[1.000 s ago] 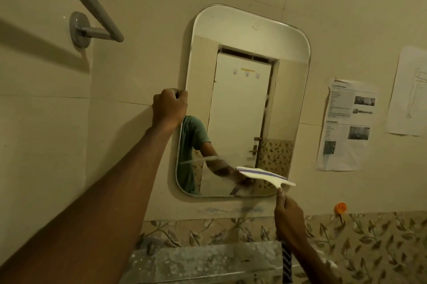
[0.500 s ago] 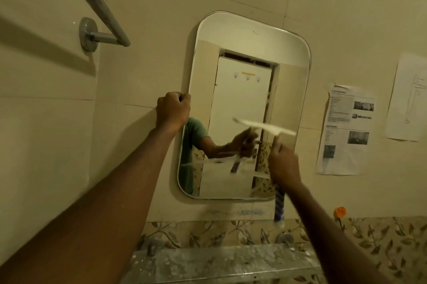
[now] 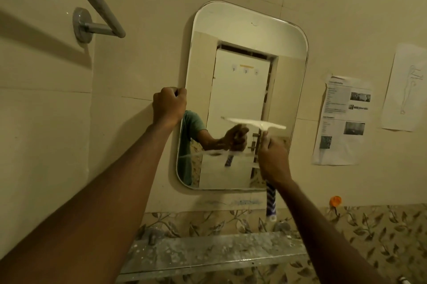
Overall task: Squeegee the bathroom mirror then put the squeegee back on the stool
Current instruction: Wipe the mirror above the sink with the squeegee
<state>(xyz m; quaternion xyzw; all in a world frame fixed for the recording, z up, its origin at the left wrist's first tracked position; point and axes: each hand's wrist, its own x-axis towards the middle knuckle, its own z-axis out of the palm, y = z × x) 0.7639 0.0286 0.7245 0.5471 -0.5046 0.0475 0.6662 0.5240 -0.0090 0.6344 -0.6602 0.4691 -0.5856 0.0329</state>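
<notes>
While the mirror is mid-squeegeeing, the left hand clenches its left edge. The right hand grasps the squeegee, blade on the glass near the right edge; next should be a steady downward pull.

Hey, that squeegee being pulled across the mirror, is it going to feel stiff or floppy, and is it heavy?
The squeegee is probably light: the right hand alone holds it up against the mirror. Its wide white blade head looks straight and unbent, so likely stiff, though any rubber edge is too blurred to judge. The striped handle below the fist may be slippery if wet.
</notes>
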